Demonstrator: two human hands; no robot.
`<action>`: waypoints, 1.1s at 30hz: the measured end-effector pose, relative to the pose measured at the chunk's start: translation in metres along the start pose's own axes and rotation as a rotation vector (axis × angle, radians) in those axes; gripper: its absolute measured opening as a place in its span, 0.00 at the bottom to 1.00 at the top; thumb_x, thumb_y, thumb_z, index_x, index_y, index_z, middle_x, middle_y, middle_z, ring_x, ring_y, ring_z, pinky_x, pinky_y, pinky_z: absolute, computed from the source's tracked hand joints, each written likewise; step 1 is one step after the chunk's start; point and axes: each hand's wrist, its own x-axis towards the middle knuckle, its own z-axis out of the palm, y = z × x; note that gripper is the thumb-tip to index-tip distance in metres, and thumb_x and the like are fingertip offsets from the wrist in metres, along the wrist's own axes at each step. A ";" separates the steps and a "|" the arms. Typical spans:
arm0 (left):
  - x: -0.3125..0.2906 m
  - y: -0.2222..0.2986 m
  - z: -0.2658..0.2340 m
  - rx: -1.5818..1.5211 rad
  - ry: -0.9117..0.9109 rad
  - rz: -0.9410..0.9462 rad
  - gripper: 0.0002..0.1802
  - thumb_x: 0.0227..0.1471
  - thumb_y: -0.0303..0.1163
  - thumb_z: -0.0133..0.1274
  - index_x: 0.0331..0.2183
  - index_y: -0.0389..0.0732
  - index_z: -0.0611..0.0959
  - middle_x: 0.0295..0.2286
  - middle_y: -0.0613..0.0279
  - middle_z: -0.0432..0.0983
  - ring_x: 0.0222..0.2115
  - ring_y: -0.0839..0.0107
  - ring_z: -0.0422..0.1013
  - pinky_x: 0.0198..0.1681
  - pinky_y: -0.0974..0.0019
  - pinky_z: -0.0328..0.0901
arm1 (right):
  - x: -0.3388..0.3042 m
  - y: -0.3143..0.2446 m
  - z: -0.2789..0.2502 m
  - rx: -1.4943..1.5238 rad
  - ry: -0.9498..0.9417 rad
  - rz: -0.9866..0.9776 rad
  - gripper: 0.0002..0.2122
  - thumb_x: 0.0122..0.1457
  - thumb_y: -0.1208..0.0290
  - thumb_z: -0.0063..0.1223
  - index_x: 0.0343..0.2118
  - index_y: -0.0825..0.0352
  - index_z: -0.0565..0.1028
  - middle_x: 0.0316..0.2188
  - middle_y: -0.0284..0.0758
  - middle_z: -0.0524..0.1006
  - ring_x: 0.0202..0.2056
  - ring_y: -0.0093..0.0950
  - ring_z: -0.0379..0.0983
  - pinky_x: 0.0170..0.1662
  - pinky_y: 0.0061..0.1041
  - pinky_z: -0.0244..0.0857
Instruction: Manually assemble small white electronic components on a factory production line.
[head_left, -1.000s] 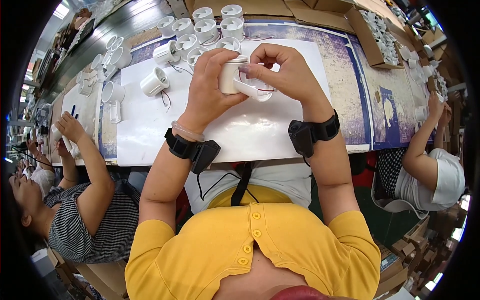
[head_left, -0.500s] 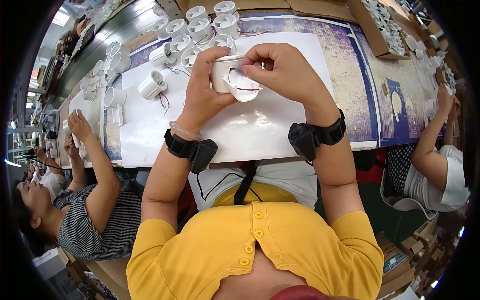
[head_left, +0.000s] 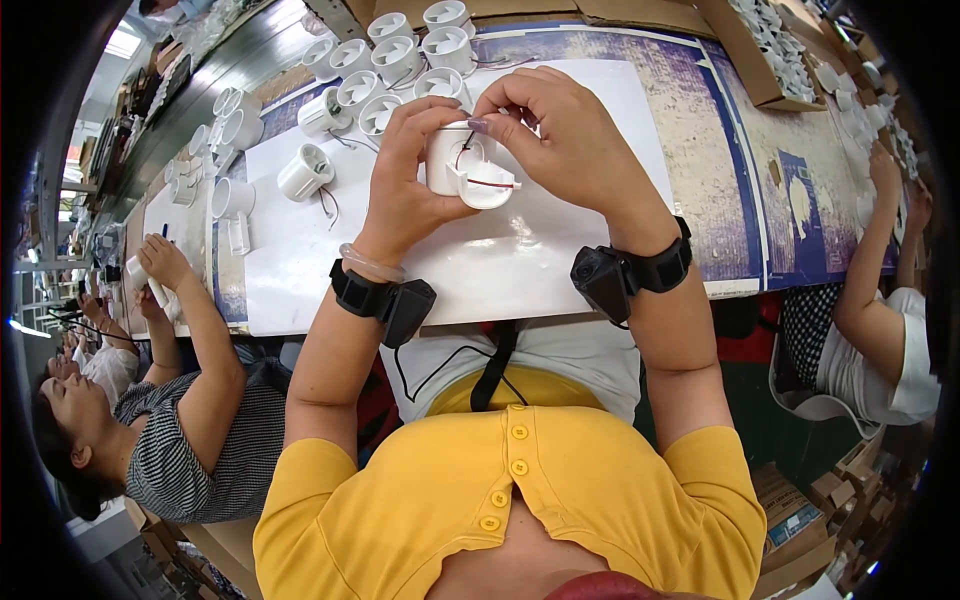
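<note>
My left hand (head_left: 408, 178) is wrapped round a white plastic cylindrical housing (head_left: 441, 168), held above the white sheet (head_left: 400, 290). From the housing's side sticks out a rounded white bracket (head_left: 486, 190), with a red wire running across it. My right hand (head_left: 565, 135) is closed in a pinch at the housing's upper edge. Between its thumb and finger is the end of a thin dark and red wire (head_left: 464, 150) that comes up out of the housing. The fingertips partly hide that end.
Several white fan housings (head_left: 305, 173) with trailing wires stand ahead and to the left. A cardboard box (head_left: 760, 70) of small white parts sits at the far right. A person (head_left: 190, 430) works at my left, another (head_left: 870, 330) at my right.
My right hand has moved up and slightly left, from the housing's side opening to its upper edge, drawing the wire upward. The left hand keeps its grip.
</note>
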 end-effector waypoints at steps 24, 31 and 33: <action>-0.004 0.000 0.001 -0.144 0.143 0.103 0.32 0.28 0.29 0.70 0.41 0.45 0.75 0.44 0.55 0.66 0.47 0.59 0.65 0.46 0.62 0.65 | 0.006 0.009 0.001 0.486 0.073 -0.052 0.04 0.54 0.78 0.55 0.33 0.68 0.78 0.30 0.31 0.75 0.31 0.19 0.67 0.36 0.17 0.61; 0.002 0.003 -0.006 -0.011 0.066 0.126 0.31 0.30 0.28 0.69 0.41 0.44 0.75 0.44 0.55 0.66 0.46 0.60 0.65 0.46 0.63 0.65 | 0.007 -0.003 -0.006 0.315 -0.216 -0.158 0.05 0.52 0.80 0.56 0.32 0.67 0.78 0.29 0.31 0.74 0.31 0.21 0.66 0.35 0.17 0.60; 0.002 0.002 -0.008 0.080 0.013 0.158 0.31 0.32 0.27 0.68 0.43 0.43 0.74 0.45 0.55 0.65 0.47 0.60 0.65 0.45 0.63 0.66 | 0.006 -0.004 -0.008 0.301 -0.272 0.010 0.05 0.50 0.80 0.57 0.31 0.67 0.78 0.29 0.31 0.73 0.32 0.22 0.66 0.35 0.19 0.60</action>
